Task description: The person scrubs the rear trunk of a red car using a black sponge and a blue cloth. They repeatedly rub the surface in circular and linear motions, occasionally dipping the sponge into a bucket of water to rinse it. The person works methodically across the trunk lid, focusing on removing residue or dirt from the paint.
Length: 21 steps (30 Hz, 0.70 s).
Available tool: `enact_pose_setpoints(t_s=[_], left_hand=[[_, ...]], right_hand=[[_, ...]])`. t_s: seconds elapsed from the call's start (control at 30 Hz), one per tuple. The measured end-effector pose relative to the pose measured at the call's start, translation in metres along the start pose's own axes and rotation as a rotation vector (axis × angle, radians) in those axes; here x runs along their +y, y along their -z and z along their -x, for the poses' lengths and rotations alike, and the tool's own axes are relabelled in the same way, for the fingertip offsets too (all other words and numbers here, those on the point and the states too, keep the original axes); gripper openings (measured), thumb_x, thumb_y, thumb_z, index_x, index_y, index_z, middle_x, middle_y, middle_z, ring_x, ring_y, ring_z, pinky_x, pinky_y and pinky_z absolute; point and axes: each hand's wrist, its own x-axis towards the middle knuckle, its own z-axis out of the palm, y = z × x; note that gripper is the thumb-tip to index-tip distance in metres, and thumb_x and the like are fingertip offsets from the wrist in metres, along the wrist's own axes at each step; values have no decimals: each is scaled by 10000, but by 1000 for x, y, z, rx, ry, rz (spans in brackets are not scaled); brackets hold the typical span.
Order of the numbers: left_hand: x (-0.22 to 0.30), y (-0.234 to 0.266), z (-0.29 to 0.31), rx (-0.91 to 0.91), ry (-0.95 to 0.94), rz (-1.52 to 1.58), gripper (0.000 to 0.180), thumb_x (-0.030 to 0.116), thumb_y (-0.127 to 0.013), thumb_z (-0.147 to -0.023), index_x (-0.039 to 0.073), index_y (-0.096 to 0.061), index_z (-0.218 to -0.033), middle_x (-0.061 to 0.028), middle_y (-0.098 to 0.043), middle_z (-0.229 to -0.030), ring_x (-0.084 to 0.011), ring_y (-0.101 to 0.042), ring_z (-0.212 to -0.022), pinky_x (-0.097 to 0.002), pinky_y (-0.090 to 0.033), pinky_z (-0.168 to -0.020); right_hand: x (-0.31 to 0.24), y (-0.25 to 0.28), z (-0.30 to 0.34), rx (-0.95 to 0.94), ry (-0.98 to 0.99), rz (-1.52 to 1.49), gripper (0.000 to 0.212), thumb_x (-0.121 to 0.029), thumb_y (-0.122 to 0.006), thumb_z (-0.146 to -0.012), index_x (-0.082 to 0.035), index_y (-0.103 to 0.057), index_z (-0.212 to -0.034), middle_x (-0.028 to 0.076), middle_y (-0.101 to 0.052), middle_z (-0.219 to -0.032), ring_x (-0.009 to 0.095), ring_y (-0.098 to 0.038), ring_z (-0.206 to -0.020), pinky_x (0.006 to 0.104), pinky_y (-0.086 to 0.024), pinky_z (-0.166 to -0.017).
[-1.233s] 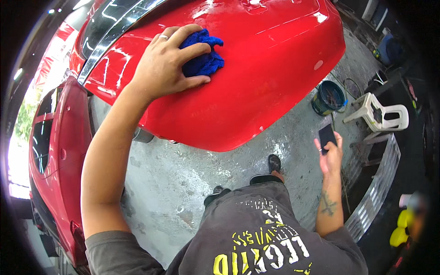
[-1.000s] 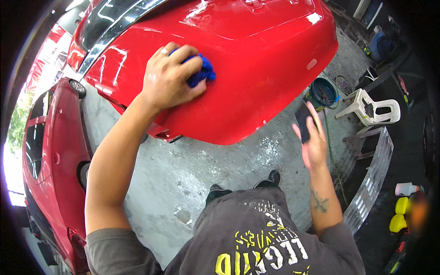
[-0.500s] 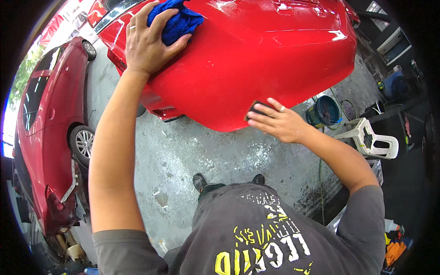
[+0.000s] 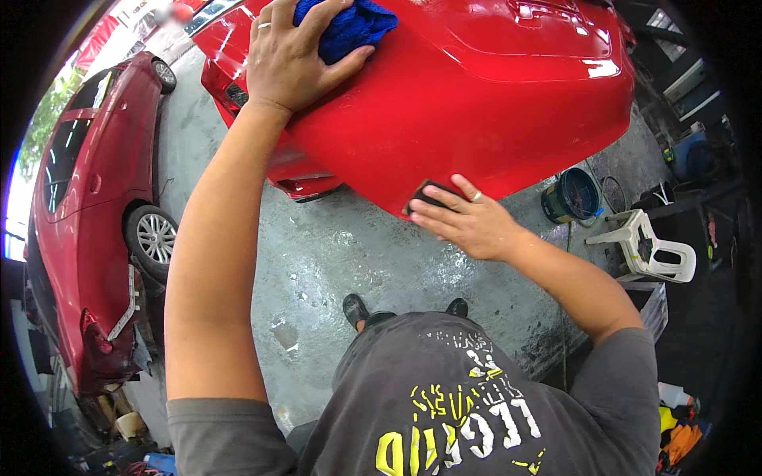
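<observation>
A glossy red car panel (image 4: 476,119) with a rounded lower edge, its surface wet-looking, fills the upper middle. Near its upper left, my left hand (image 4: 298,63) is closed over a crumpled blue cloth (image 4: 357,32) and rests on the paint. Down at the rounded edge, my right hand (image 4: 468,224) has its fingers laid across a small dark flat block (image 4: 435,194), pressing it to the panel. The fingers hide part of the block, and its underside cannot be seen.
A darker red car (image 4: 103,182) with a damaged end stands at left. To the right are a dark bucket (image 4: 571,196), a hose (image 4: 613,193) and a white plastic stool (image 4: 644,247). Beneath me the grey floor (image 4: 317,278) looks wet. Orange cloth (image 4: 683,444) lies at lower right.
My right hand has slid the dark block leftward along the panel's edge. My left hand stays on the blue cloth at the upper left. The whole view has shifted slightly.
</observation>
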Motion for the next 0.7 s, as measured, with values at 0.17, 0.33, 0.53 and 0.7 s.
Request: enact_pose_setpoints(t_s=[0.17,0.33,0.53,0.7], left_hand=[[0,3,-3,27,-3,26,703,414,-965,-726,190,-717,-1345,-184,-586,-1513,-435,-575,-1386,-572,-480,-1162],[-7,5,-2,46,-33,109,683,401,-963,-742,188,-722,-1344,-168,-592,-1512,-419,-582,-1379,-558,-481,-1163],[-2,4,-3,52,-7,108,673,419,-955,-753,195,-739,-1349,-183,-575,-1542,-421,-567,-1407,-574,-474,-1169],[-10,10,0,37,-13,115,655,428,-957,-755,196,-746,-1331,-179,-578,-1527,-412,-557,-1420,-573,-463,-1176]], right_hand=[[-13,-8,-5,44,-38,56,693,-370,-675,-1064,-245,-488,-1719,-58,-409,-1819,214,-217,-1741,617,-40,-1416],[-61,-15,-105,317,-298,77,689,-361,-669,-1054,-245,-505,-1713,-33,-409,-1821,267,-193,-1749,744,-18,-1362],[-77,-16,-59,221,-396,-22,661,-319,-712,-1030,-193,-564,-1662,2,-456,-1791,299,-294,-1710,745,-128,-1342],[-61,31,-163,376,-423,31,641,-343,-706,-1039,-181,-571,-1645,12,-470,-1779,315,-363,-1664,749,-169,-1325]])
